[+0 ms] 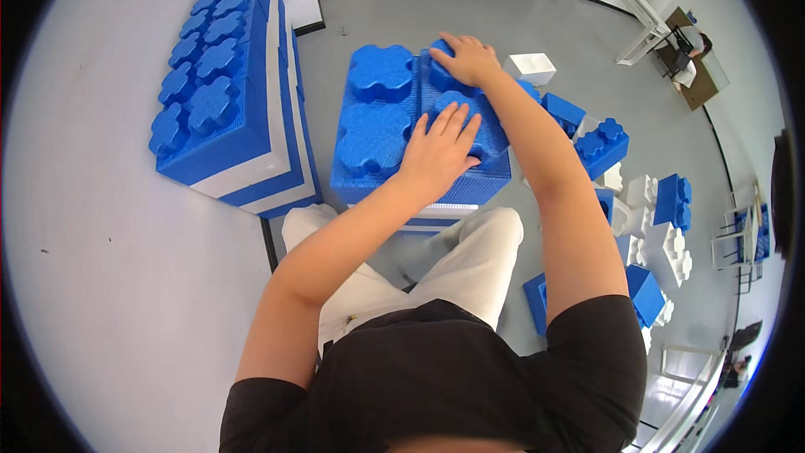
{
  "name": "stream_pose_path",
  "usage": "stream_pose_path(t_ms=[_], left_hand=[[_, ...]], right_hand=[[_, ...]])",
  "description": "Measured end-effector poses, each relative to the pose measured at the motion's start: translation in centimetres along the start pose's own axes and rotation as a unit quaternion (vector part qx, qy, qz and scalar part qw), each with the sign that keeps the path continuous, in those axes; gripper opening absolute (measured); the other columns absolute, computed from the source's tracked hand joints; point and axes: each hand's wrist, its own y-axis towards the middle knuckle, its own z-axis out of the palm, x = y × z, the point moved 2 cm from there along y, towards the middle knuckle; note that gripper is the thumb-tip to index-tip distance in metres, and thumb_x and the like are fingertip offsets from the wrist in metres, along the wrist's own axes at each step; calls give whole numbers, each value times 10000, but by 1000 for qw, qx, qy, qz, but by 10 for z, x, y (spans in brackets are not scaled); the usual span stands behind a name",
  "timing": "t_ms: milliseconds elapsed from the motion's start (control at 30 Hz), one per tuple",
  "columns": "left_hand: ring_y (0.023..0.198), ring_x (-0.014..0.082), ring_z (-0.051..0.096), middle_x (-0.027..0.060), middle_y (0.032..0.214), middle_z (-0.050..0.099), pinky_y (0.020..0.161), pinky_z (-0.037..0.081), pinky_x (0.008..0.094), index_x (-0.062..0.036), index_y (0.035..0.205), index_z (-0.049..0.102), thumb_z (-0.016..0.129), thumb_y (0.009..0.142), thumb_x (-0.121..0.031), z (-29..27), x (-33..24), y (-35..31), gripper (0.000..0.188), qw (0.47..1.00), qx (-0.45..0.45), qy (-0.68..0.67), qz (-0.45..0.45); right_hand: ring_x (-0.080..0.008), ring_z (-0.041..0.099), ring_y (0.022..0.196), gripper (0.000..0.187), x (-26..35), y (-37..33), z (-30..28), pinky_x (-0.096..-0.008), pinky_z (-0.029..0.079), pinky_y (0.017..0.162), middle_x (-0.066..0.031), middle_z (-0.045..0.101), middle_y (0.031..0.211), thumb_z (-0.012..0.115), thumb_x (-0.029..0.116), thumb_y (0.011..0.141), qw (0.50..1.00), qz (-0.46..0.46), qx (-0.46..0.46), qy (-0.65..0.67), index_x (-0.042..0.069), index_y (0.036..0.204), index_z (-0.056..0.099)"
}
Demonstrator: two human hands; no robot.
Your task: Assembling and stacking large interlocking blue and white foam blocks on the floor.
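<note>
Two large blue toy building blocks sit side by side on top of a stack in front of me, a left block (376,138) and a right block (495,174), with a narrow seam between them. My left hand (438,151) lies flat on the near part of the right block, fingers spread over its near stud. Farther off, my right hand (470,59) rests on the same block's far stud, its fingers stretched out over the top. Neither hand is wrapped round anything. Below the blue layer, a white layer (440,213) of the stack shows between my knees.
A tall wall of blue and white blocks (226,169) stands on the left against the white wall. Loose blue blocks (602,149) and white blocks (667,253) lie scattered on the grey floor at the right. A lone white block (531,67) lies beyond my right hand.
</note>
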Motion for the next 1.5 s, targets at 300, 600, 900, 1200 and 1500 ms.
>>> stream_pose_path(t_ms=[300, 600, 900, 1200, 1500], left_hand=[[1484, 376, 302, 89, 1595, 381, 1168, 287, 615, -377, 1499, 450, 692, 898, -388, -30, 105, 22, 647, 986, 144, 25, 76], [1264, 434, 559, 197, 1485, 504, 1080, 440, 490, -146, 1442, 542, 579, 958, -224, -56, 186, 49, 492, 977, 57, -114, -172], [1491, 414, 271, 182, 1573, 393, 1155, 203, 699, -221, 1522, 444, 444, 1020, -515, -8, 111, 80, 581, 973, 43, 65, -219], [1511, 426, 221, 204, 1587, 365, 1169, 191, 675, -237, 1554, 395, 384, 1026, -551, 7, 137, 65, 614, 967, 80, 12, -241], [1514, 403, 224, 180, 1593, 366, 1188, 211, 611, -221, 1549, 404, 358, 1042, -534, 6, 135, 61, 598, 964, 97, 31, -246]], right_hand=[[-331, 459, 1399, 737, -42, -43, -28, -583, 316, 1123, -175, 539, 1460, 384, 631, 964, 970, 235, -22, -60, 126, 1492, 478], [-370, 695, 1070, 739, -24, -76, -46, -501, 499, 968, -182, 748, 1041, 330, 632, 971, 973, 205, 72, -78, 45, 1085, 764], [-398, 223, 1513, 619, -34, -70, -12, -571, 174, 1217, -193, 353, 1595, 458, 612, 984, 993, -60, -104, -8, 281, 1507, 470], [-419, 185, 1524, 702, -25, -67, -12, -571, 168, 1218, -199, 303, 1623, 417, 694, 957, 1000, -13, -20, -9, 301, 1539, 424], [-427, 216, 1514, 748, -25, -62, -9, -538, 228, 1211, -203, 342, 1604, 550, 672, 912, 996, -7, -74, 49, 258, 1527, 448]])
